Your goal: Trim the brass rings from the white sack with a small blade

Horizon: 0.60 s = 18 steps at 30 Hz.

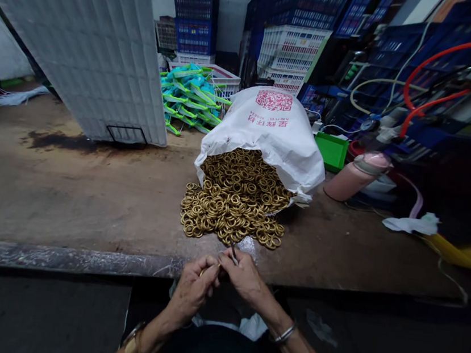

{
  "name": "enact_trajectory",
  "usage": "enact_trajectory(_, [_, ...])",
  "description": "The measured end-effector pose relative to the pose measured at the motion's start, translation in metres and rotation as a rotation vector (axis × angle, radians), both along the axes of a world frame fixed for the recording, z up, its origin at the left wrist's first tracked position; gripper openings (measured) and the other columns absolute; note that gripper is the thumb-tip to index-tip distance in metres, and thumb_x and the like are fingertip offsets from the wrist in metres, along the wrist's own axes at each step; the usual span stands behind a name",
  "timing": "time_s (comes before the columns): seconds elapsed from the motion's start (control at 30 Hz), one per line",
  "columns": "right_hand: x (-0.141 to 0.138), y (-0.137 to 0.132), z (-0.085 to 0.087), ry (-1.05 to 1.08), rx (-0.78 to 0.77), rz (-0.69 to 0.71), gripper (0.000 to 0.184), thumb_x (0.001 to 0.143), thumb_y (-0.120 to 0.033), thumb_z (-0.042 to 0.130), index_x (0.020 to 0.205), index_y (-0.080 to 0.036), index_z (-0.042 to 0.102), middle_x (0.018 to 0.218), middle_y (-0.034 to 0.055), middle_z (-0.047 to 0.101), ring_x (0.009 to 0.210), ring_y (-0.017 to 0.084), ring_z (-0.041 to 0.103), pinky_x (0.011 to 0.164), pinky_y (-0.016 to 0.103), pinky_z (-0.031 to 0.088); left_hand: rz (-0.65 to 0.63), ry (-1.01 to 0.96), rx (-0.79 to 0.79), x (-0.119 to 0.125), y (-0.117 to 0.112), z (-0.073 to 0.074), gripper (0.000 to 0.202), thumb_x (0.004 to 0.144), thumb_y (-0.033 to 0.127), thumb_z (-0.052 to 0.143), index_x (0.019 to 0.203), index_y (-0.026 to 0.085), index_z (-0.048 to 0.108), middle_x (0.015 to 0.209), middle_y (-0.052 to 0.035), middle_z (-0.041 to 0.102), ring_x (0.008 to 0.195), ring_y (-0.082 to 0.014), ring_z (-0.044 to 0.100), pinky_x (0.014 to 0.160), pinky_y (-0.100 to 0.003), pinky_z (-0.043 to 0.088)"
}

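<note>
My left hand is closed on a gold-coloured ring, partly hidden by the fingers. My right hand grips a small thin dark tool, probably a blade, whose tip sticks up past the thumb. Both hands meet at the front edge of the table, fingertips nearly touching. Just beyond them lies a heap of gold-coloured rings, spilling from the mouth of a white woven sack that rests on its side.
A tall white ribbed panel stands at left on the brown table. Behind are green-and-blue plastic pieces and stacked crates. To the right are a pink bottle, a green tray and a red hose.
</note>
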State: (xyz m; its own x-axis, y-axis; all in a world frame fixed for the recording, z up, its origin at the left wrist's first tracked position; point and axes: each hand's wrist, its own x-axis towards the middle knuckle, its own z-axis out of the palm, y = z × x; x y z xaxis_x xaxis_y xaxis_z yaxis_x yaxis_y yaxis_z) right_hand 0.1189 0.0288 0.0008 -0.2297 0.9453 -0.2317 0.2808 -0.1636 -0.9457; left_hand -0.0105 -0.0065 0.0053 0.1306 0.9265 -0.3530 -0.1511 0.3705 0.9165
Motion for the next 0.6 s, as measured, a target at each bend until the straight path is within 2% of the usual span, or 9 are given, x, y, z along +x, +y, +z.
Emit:
enact_trajectory(0.1, [0.001, 0.001, -0.002, 0.016, -0.002, 0.022, 0.024, 0.076, -0.031, 0.044, 0.059, -0.016, 0.049, 0.052, -0.0045, 0.046, 0.052, 0.008, 0.041, 0.051, 0.019, 0.034, -0.026, -0.108, -0.088, 0.0, -0.002, 0.0, 0.032, 0.073, 0.046, 0.055, 0.064, 0.016, 0.049, 0.046, 0.0075, 0.039, 0.035, -0.0028, 0.028, 0.035, -0.014, 0.017])
enact_trajectory(0.23, [0.003, 0.0, -0.004, -0.007, 0.021, 0.036, 0.027, 0.079, -0.031, 0.04, 0.059, -0.016, 0.049, 0.052, -0.0036, 0.048, 0.051, 0.009, 0.044, 0.052, 0.02, 0.035, -0.022, -0.196, -0.122, 0.001, -0.004, -0.002, 0.031, 0.073, 0.047, 0.055, 0.073, 0.016, 0.051, 0.052, 0.0068, 0.042, 0.036, -0.002, 0.029, 0.034, -0.014, 0.016])
enact_trajectory(0.37, [0.004, -0.001, -0.004, -0.19, 0.182, 0.051, 0.026, 0.083, -0.03, 0.036, 0.069, -0.016, 0.054, 0.056, -0.0017, 0.053, 0.054, 0.01, 0.047, 0.053, 0.02, 0.035, -0.006, -0.186, -0.124, 0.002, -0.004, -0.007, 0.031, 0.074, 0.047, 0.054, 0.072, 0.016, 0.048, 0.054, 0.0059, 0.045, 0.038, -0.0021, 0.032, 0.035, -0.013, 0.019])
enact_trajectory(0.5, [0.006, -0.003, -0.001, -0.453, 0.285, 0.116, 0.017, 0.079, -0.018, 0.038, 0.077, -0.019, 0.055, 0.065, 0.0008, 0.059, 0.059, 0.012, 0.051, 0.056, 0.021, 0.032, 0.026, -0.142, -0.116, 0.003, -0.004, -0.012, 0.032, 0.074, 0.048, 0.053, 0.07, 0.017, 0.045, 0.055, 0.0054, 0.047, 0.038, -0.0025, 0.034, 0.036, -0.013, 0.021])
enact_trajectory(0.6, [0.007, -0.006, -0.002, -0.594, 0.291, 0.163, 0.027, 0.071, -0.008, 0.039, 0.09, -0.02, 0.055, 0.074, 0.0025, 0.063, 0.067, 0.014, 0.055, 0.059, 0.022, 0.032, 0.067, -0.145, -0.112, 0.003, -0.003, -0.011, 0.032, 0.073, 0.049, 0.053, 0.071, 0.018, 0.045, 0.055, 0.006, 0.047, 0.038, -0.0026, 0.034, 0.037, -0.013, 0.022])
